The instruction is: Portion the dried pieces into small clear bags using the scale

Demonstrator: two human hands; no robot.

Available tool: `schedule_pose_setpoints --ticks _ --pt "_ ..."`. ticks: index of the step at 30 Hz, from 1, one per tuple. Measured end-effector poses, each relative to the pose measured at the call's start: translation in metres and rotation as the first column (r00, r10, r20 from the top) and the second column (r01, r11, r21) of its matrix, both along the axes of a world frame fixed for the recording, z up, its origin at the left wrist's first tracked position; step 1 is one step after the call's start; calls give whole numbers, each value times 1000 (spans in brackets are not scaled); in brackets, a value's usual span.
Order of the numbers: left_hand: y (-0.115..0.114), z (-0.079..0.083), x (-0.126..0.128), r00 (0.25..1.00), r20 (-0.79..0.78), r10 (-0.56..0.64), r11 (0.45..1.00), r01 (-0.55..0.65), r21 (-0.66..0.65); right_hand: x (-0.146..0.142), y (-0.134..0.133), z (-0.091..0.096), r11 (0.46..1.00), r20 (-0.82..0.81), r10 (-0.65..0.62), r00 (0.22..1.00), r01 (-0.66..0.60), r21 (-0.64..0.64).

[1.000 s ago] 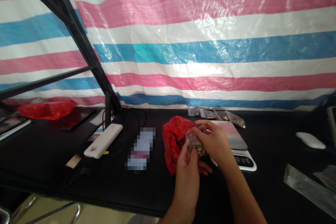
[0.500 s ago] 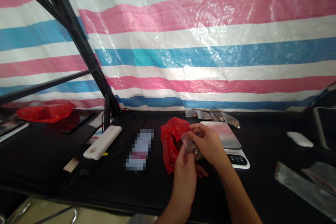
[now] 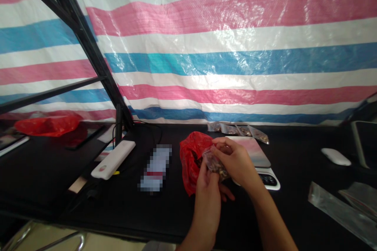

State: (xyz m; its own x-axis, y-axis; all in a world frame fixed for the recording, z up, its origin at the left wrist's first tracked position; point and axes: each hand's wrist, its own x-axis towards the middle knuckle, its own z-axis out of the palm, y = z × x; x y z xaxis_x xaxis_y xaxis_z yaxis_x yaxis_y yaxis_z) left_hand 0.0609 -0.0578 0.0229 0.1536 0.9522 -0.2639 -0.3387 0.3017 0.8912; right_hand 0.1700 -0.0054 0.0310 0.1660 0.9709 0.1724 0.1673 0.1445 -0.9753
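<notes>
Between my two hands is a small clear zip bag point(image 3: 216, 164) with brown bits inside, too small to name. My left hand point(image 3: 208, 192) grips its lower left side, thumb on the front. My right hand point(image 3: 234, 159) pinches the upper edge of the bag. Just behind and to the left sits a crumpled red plastic bag point(image 3: 188, 168), its mouth open on dark contents. A kitchen scale point(image 3: 253, 151) with a pinkish plate lies to the right, partly covered by my right hand and forearm. Several filled zip bags point(image 3: 243, 130) lie in a row behind it.
Flat clear bags point(image 3: 338, 211) lie at the right, below a white mouse point(image 3: 335, 156). On the left are a pixelated phone-like object point(image 3: 156, 168), a white power strip point(image 3: 113, 160) and a black metal frame point(image 3: 94, 59). A striped plastic sheet point(image 3: 220, 59) hangs behind the black table point(image 3: 165, 215).
The zip bag has shifted and tilted slightly in my hands, with my fingers still along its top edge. The view has moved a little; the other things lie as before.
</notes>
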Motion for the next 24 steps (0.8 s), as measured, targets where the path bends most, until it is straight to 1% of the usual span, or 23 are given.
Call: schedule_pose_setpoints --ticks 4,6,9,11,13,16,19,21,22,24 --pt "-2 -2 4 999 17 -28 1000 28 11 3 -3 4 999 -66 31 997 -33 -24" --pt "-4 -4 6 1000 12 1 1000 -1 24 7 -5 6 997 -100 60 993 -64 -37" --pt "-9 -5 7 995 -56 77 995 -73 70 17 -7 8 992 -122 109 986 -115 -46" --pt "-12 -5 6 981 -126 147 979 -127 159 26 -9 9 991 -114 128 985 -132 -30" --pt "-14 -3 4 962 -192 196 948 -135 289 35 -11 10 992 -101 123 987 -124 -2" --pt "-15 -2 2 926 -301 227 893 -75 443 43 -15 14 995 -76 104 992 -103 16" --pt "-15 -3 4 884 -385 266 857 -34 514 45 -19 19 994 -28 108 994 -108 21" --pt "-15 -5 5 863 -409 295 846 -38 531 48 -19 20 997 -24 57 998 -56 47" --pt "-15 -6 6 853 -419 311 843 -44 536 50 -19 19 998 -36 -3 999 5 68" --pt "-15 -7 8 829 -449 334 835 -39 548 59 -16 14 979 -66 -174 982 180 99"
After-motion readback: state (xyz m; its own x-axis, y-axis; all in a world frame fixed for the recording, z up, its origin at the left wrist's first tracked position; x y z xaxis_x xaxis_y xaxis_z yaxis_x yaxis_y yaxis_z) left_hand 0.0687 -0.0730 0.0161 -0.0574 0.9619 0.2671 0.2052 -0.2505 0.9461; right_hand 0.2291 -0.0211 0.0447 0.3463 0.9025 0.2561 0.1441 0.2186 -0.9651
